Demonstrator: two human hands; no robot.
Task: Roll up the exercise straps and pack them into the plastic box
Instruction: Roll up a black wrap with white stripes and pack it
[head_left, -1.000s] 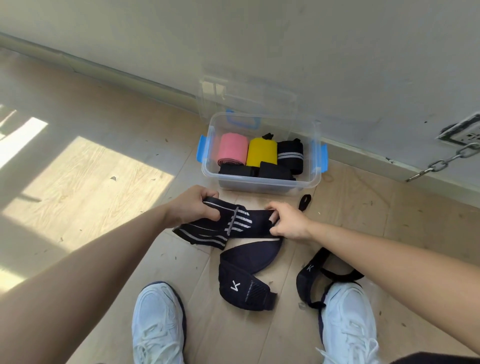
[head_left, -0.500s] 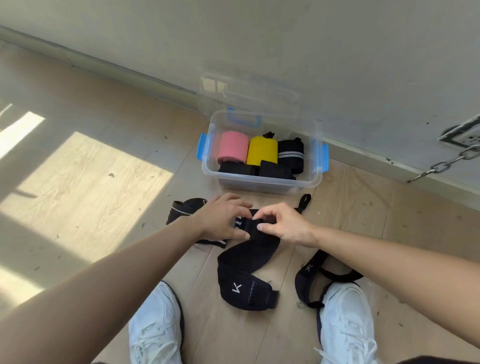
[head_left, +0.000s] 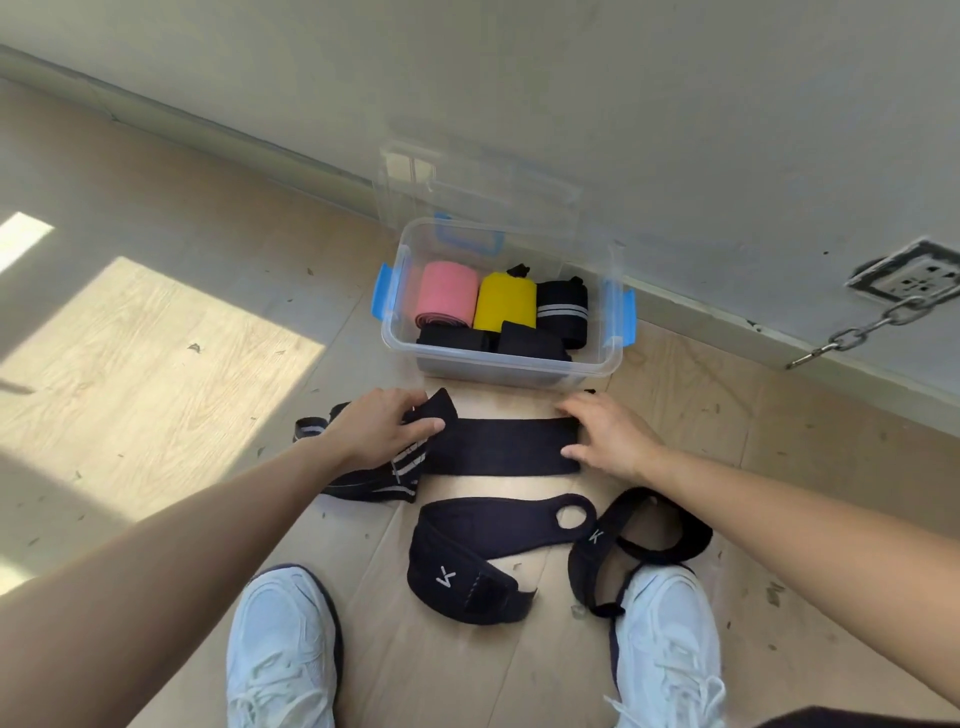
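A black strap with grey stripes (head_left: 498, 445) lies stretched flat on the floor in front of the clear plastic box (head_left: 613, 358). My left hand (head_left: 382, 428) presses its bunched left part, fingers fairly straight. My right hand (head_left: 608, 434) presses flat on its right end. Inside the box sit a pink roll (head_left: 448, 299), a yellow roll (head_left: 505, 306), a black striped roll (head_left: 562, 310) and two black rolls in front. Two more black straps, one with a hole (head_left: 467, 551) and one looped (head_left: 639, 540), lie nearer to me.
The box's clear lid (head_left: 478, 182) leans against the wall behind it. A metal chain (head_left: 857, 332) hangs from a wall plate at the right. My two white shoes (head_left: 283, 654) (head_left: 670, 654) stand at the bottom. Sunlit wooden floor spreads to the left.
The strap was held bunched between both hands close together. My hands have moved apart and spread it flat on the floor, right hand sliding right, left hand staying over the bunched end.
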